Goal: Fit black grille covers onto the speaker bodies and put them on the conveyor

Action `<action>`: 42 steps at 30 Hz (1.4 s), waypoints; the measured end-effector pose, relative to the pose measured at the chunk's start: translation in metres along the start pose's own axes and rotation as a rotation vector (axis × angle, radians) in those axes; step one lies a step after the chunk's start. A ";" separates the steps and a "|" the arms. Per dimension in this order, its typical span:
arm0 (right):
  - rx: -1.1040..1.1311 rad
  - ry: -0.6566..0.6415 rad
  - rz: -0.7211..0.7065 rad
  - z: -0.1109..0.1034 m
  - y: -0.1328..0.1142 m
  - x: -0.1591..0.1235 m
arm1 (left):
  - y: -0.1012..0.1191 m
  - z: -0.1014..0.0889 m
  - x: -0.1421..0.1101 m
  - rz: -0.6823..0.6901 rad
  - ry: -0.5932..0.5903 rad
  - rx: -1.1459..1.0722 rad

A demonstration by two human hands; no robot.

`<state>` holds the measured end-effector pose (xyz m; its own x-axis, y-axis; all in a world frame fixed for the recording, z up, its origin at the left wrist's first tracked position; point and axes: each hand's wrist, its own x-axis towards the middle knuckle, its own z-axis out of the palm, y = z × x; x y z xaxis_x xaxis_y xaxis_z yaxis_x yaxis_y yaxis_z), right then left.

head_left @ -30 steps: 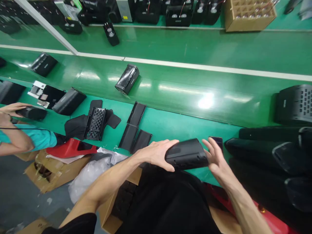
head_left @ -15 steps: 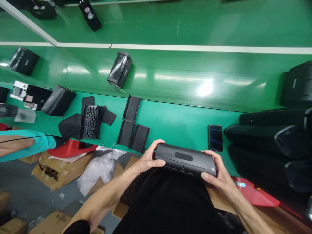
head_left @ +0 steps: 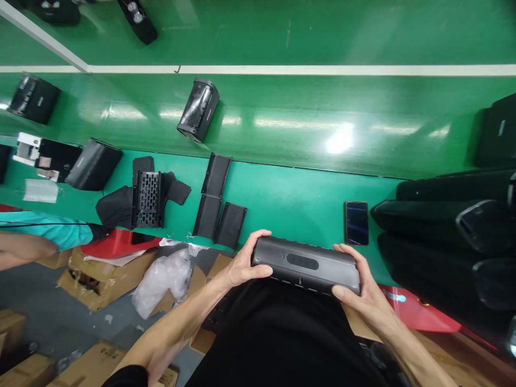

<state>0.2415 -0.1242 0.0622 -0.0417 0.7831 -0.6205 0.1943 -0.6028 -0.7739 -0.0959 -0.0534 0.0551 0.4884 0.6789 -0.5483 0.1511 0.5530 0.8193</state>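
Observation:
A long black speaker point(head_left: 284, 259) with an oval panel on its upward face is held level at the bench's front edge, close to my body. My left hand point(head_left: 250, 260) grips its left end, thumb on the near side and fingers round the far side. The other end sits in my right hand point(head_left: 357, 277), with the thumb along the near edge and the fingers behind. Left of it on the green bench point(head_left: 294, 207) lie three flat black panels point(head_left: 229, 224). A dark-screened phone point(head_left: 357, 223) rests beyond my right hand.
Black speakers point(head_left: 431, 215) are stacked at the right. A perforated black frame point(head_left: 148, 199) lies over dark pads at the left. Another speaker point(head_left: 198, 110) stands further back. A co-worker's teal sleeve point(head_left: 48, 226) reaches in at left. Cardboard boxes point(head_left: 94, 279) and a plastic bag point(head_left: 163, 279) sit below.
Both hands keep their hold on the speaker, which has turned slightly. The view has shifted a little. A blurred dark object at the far left has gone from sight, and the co-worker's arm has shifted slightly.

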 end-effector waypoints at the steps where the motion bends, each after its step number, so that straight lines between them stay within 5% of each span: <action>1: -0.017 0.011 -0.007 0.001 0.000 -0.002 | -0.002 0.001 0.000 0.015 0.009 0.006; 7: 0.173 0.089 0.071 0.014 0.003 0.004 | -0.006 0.012 0.009 0.012 0.095 -0.002; 11: 0.378 -0.047 0.254 0.013 0.001 0.017 | -0.006 0.010 0.018 -0.079 0.091 -0.042; 17: 0.167 -0.103 0.064 -0.006 -0.008 0.008 | -0.006 -0.004 0.015 0.031 -0.001 0.011; 22: 0.110 -0.080 0.055 -0.002 -0.021 -0.008 | -0.003 -0.004 0.008 0.099 0.013 0.041; 28: 0.185 -0.074 0.067 0.003 -0.012 0.006 | -0.005 0.000 0.012 0.029 0.073 0.077; 35: -0.001 -0.043 0.027 0.002 -0.009 0.003 | 0.005 -0.005 0.010 0.000 -0.013 0.101; 42: 0.162 0.071 0.117 0.014 -0.012 0.017 | -0.005 0.006 0.022 -0.047 0.131 0.044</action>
<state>0.2249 -0.1060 0.0590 0.0423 0.7121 -0.7008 0.0337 -0.7021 -0.7113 -0.0809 -0.0440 0.0394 0.3634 0.7114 -0.6015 0.2106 0.5662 0.7969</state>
